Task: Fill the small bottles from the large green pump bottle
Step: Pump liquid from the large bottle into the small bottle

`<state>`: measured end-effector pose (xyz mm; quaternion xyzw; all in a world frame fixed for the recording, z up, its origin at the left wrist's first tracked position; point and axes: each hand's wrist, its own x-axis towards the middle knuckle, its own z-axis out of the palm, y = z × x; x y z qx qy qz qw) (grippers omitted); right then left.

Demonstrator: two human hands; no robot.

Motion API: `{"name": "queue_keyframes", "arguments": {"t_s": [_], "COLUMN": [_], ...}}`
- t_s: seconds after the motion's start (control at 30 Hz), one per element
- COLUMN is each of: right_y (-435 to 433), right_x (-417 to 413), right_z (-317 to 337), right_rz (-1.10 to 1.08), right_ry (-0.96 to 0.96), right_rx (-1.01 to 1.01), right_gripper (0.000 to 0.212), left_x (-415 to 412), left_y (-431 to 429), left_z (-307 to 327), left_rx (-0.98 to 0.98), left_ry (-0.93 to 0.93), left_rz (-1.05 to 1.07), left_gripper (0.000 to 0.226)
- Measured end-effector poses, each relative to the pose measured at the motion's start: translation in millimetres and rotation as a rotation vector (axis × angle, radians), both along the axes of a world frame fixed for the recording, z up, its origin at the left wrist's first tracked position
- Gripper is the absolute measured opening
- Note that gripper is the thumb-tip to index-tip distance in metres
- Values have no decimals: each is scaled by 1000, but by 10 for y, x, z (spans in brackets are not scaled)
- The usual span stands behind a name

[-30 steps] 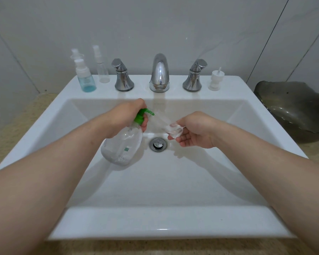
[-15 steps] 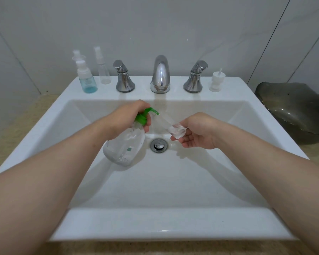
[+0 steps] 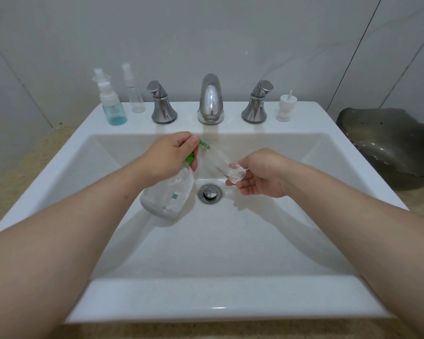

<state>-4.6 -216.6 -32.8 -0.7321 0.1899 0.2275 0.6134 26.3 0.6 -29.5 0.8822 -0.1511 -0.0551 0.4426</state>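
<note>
1. Left hand (image 3: 171, 155): fingers curled round the neck of the large pump bottle (image 3: 168, 194), thumb and a fingertip at the green pump head (image 3: 204, 144); grasping, bottle held in the air over the basin
2. Pump bottle: clear body with a small green label, tilted, base toward the near left, nozzle pointing far right
3. Right hand (image 3: 260, 176): palm up, fingers pinching the base end of a small clear bottle (image 3: 224, 165); bottle tilted, its other end toward the green nozzle; cannot tell whether the two touch
4. Both bottles sit above the drain (image 3: 209, 193) of the white sink (image 3: 206, 299)
5. Far ledge, centre: chrome spout (image 3: 210, 99), left tap handle (image 3: 160, 102), right tap handle (image 3: 256, 101)
6. Far ledge, left: blue-tinted bottle (image 3: 113, 106) with white spray top, clear spray bottle (image 3: 134, 90) just right of it, both upright
7. Far ledge, right: white pump cap (image 3: 285, 106), upright, just beside the right tap handle
8. Right of the sink, on the counter: dark wavy dish (image 3: 389, 143)
</note>
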Motion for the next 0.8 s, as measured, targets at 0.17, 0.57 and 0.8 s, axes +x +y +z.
{"name": "queue_keyframes", "arguments": {"t_s": [0.17, 0.57, 0.8], "right_y": [1, 8, 17], "right_x": [-4, 8, -19], "right_z": [7, -8, 21], "right_rz": [10, 8, 15], "right_ry": [-1, -3, -16], "right_rx": [-1, 7, 11], "right_gripper": [22, 18, 20], "left_x": [-62, -53, -32], "left_y": [-80, -76, -78], "left_z": [143, 139, 117], "left_rx": [-27, -48, -81], "left_ry": [188, 293, 269], "left_rz": [81, 91, 81], "left_gripper": [71, 58, 50]}}
